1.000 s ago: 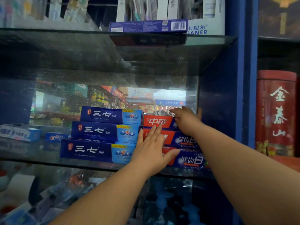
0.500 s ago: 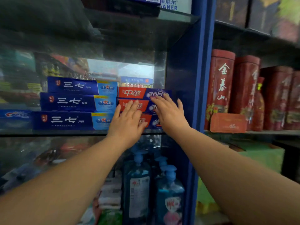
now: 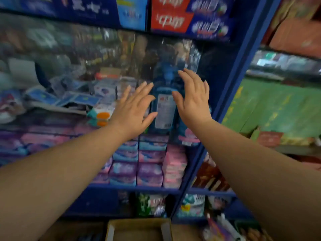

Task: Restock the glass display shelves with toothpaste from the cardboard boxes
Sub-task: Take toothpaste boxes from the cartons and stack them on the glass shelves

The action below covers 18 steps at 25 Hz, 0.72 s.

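Holding nothing in left hand or right hand, fingers straight, spread apart (frame blurry). Well above fingertips: toothpaste stacked label-out for display. Far below fingers: cardboard box, probably next reach for stock.

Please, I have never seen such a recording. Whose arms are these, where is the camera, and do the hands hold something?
No machine here: a person works with two bare hands. The camera sits on the person's head, looking forward and down. The left hand and right hand are spread open and hold nothing. Behind the gap between them stands a blue pump bottle. Toothpaste boxes lie on the shelf above; a cardboard box sits at the bottom edge.
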### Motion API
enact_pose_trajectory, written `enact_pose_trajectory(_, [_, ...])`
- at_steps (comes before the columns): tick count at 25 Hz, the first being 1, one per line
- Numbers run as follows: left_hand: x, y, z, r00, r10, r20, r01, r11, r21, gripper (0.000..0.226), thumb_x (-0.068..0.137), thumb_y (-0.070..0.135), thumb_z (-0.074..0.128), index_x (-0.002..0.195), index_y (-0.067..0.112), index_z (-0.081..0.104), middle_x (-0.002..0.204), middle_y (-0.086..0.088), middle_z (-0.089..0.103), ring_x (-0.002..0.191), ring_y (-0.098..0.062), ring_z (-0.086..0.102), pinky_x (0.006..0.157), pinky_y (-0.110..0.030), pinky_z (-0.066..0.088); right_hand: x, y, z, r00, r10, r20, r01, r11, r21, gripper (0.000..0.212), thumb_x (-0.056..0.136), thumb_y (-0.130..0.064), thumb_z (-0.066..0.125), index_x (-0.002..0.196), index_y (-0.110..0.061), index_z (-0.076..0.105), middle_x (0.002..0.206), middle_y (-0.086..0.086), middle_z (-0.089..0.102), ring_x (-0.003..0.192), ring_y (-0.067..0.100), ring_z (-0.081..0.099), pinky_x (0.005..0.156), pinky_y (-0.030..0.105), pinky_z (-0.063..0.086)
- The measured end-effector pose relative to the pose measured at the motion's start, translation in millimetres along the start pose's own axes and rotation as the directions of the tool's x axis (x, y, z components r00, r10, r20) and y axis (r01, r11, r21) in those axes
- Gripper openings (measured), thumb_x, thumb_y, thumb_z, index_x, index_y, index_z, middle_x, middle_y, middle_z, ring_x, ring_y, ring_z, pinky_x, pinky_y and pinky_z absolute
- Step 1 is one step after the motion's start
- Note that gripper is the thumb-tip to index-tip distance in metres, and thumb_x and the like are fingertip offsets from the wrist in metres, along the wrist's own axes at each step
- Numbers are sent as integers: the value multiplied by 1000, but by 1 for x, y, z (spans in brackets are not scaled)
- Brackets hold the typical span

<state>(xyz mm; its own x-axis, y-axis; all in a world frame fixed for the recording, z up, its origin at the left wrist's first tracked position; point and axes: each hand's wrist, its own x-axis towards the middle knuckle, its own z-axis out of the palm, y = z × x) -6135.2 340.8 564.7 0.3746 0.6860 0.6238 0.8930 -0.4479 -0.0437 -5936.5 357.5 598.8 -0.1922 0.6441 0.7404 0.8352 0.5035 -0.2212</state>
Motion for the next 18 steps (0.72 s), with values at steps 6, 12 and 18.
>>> enact_pose_trajectory(6, [-158,23,107,934,-193,301,227,970,-85,56,89,48,36,122,7,56,150,-12,36,141,-27,31,114,-51,19,-162,19,106,946,107,305,-148,982,116,55,93,-40,40,142,-14,41,147,8,39,136,28,34,112,53,21])
enact_pose_trajectory(12, [-344,32,239,294,-603,741,890,456,18,47,91,33,59,126,2,52,137,-18,48,131,-31,43,104,-33,33,-357,30,238,559,412,720,-652,754,75,60,90,-34,51,141,-5,40,142,19,39,134,34,38,109,37,28])
enact_pose_trajectory(18, [-480,39,353,-276,-476,835,899,180,400,56,97,46,42,139,8,40,141,-18,45,128,-33,44,98,-31,37,-515,19,354,-158,563,811,-902,252,-351,55,97,-38,51,146,-25,30,146,10,34,126,30,43,91,31,36])
